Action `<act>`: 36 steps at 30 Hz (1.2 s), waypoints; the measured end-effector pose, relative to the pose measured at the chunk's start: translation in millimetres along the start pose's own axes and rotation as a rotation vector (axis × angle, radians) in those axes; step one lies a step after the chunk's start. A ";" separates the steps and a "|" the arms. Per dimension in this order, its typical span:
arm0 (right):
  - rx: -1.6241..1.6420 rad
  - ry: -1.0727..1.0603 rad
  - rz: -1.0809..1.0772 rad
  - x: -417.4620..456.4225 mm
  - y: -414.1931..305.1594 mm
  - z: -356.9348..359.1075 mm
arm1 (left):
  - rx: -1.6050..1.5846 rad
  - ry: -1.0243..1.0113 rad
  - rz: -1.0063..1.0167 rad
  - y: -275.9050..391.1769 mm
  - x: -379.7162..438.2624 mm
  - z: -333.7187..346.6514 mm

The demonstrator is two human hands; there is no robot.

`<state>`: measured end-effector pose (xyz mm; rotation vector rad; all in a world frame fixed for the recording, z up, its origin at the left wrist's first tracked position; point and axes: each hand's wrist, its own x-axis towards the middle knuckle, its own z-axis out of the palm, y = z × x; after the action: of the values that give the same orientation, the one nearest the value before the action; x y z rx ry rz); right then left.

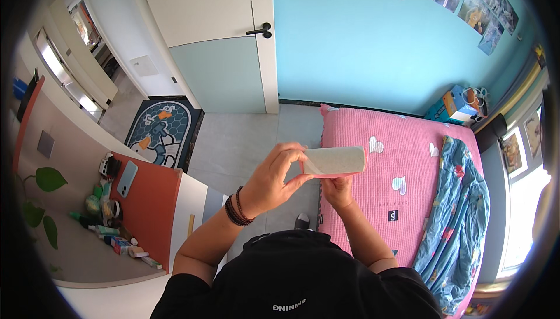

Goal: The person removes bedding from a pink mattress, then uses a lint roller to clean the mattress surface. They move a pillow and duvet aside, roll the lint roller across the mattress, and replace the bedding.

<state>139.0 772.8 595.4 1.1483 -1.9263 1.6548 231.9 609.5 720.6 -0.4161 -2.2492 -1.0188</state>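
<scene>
A pale grey cylindrical roll (pixel 334 160) is held level in front of my chest, with pink showing along its lower edge and right end. The fingers and thumb of my left hand (pixel 275 176) grip its left end. Under its right part is my right hand (pixel 337 192), whose fingers are mostly hidden behind the roll. From this angle I cannot tell whether the pink part is a casing or a layer of the roll. Dark beaded bracelets (pixel 238 207) circle my left wrist.
To the right stands a bed with a pink quilted cover (pixel 363 130) and a crumpled blue patterned cloth (pixel 455 231). A red-topped counter (pixel 153 201) on the left holds a phone (pixel 127 179) and several tubes and bottles. Ahead are a door (pixel 218 69) and a patterned mat (pixel 159 130).
</scene>
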 end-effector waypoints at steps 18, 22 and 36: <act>-0.074 -0.030 -0.027 3.9 9.0 -5.3 | -0.058 0.053 0.035 -12.1 -4.1 13.7; -0.095 -0.038 -0.023 7.0 12.6 -10.7 | -0.167 -0.007 -0.040 -8.7 -0.1 4.1; -0.173 -0.087 -0.041 4.8 3.9 -19.5 | 0.037 -0.175 -0.049 -17.2 1.5 -9.6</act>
<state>128.6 789.5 601.3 1.1999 -2.0396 1.4082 225.9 591.0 716.8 -0.4512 -2.4405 -0.9983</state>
